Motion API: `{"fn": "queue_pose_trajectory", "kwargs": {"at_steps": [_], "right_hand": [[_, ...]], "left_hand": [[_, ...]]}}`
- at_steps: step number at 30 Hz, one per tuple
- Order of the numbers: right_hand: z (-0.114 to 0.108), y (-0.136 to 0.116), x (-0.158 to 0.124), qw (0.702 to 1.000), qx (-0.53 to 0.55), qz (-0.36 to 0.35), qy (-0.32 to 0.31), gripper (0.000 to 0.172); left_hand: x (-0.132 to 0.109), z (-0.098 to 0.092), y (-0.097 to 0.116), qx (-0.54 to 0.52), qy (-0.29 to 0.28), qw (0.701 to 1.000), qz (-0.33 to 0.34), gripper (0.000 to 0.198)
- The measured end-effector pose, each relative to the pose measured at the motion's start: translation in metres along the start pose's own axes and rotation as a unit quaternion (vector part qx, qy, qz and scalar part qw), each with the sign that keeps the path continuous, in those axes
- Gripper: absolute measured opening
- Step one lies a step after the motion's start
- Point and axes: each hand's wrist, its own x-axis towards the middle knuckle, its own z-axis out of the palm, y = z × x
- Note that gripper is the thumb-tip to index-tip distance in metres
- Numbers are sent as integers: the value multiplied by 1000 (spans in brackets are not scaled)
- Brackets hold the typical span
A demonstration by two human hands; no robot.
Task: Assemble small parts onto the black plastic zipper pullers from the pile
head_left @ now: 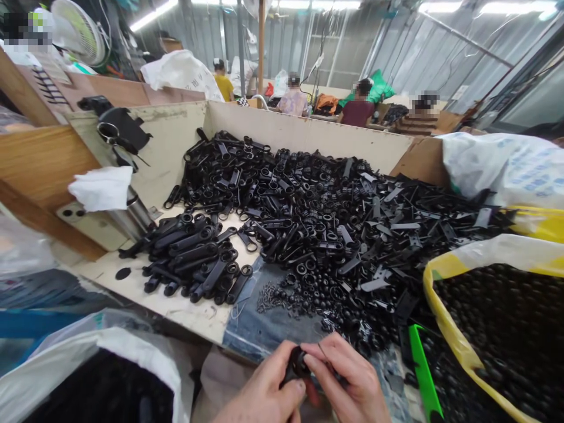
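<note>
My left hand (267,388) is closed around a black plastic handle with a ring-shaped end (298,359), held low in front of my body. Against that ring end press the fingertips of my right hand (352,379), pinched together; whatever lies between them is too small and hidden to name. Just beyond my hands a blue-grey mat (275,326) covers the table edge. Small metal pieces (275,296) and black round caps (315,296) lie loose on it. Left of the mat, similar black handles (198,255) are heaped in rough rows.
A large pile of black ring-ended parts (282,188) fills the walled table, with flat black strips (405,226) at right. A yellow-rimmed bag (445,317) of black balls stands right, beside a green edge (425,373). A white sack (171,364) sits front left. People work beyond the wall.
</note>
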Motion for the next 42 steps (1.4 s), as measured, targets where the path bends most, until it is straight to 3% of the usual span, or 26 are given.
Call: {"fn": "queue_pose_trajectory", "kwargs": {"at_steps": [5,9,12,14,18,23,25,27,29,30,31,32,34,37,39,42], "right_hand": [[-3,1,-3,999,6,-21,-32,21],[-6,3,-7,997,1,-37,-64,26],[-8,6,-11,995,-4,-40,-91,29],[-10,6,-13,994,-6,-51,-96,34],[-9,3,-19,997,-24,-45,-60,43],[9,3,-42,995,-37,84,32,38],[20,5,-51,988,-10,144,58,34],[29,8,-55,974,47,208,71,42],[35,12,-53,953,125,267,72,50],[37,14,-50,943,156,285,69,51],[38,16,-46,937,177,294,65,51],[38,19,-42,937,184,292,57,50],[36,23,-34,949,167,267,30,42],[34,24,-24,966,135,222,-7,32],[32,21,-19,972,124,199,-21,28],[27,12,-9,974,115,189,-53,25]], "left_hand": [[-1,-3,-10,-3,0,1000,6,17],[-5,1,-16,29,79,996,39,14],[-11,4,-10,109,105,988,5,25],[-15,4,-3,162,84,983,-14,35],[-17,3,4,186,14,982,40,33],[-15,0,-10,108,-53,993,20,44],[-14,-3,-12,149,-59,986,39,44],[-13,-6,-11,298,-32,948,105,36],[-11,-9,-11,452,16,875,176,37],[-11,-10,-12,489,42,848,200,40],[-10,-12,-13,495,66,840,212,44],[-10,-13,-14,466,89,855,209,47],[-9,-16,-16,336,116,919,172,51],[-7,-20,-15,134,76,984,88,41],[-4,-22,-15,75,32,996,26,34],[-1,-21,-19,54,10,998,-44,40]]}}
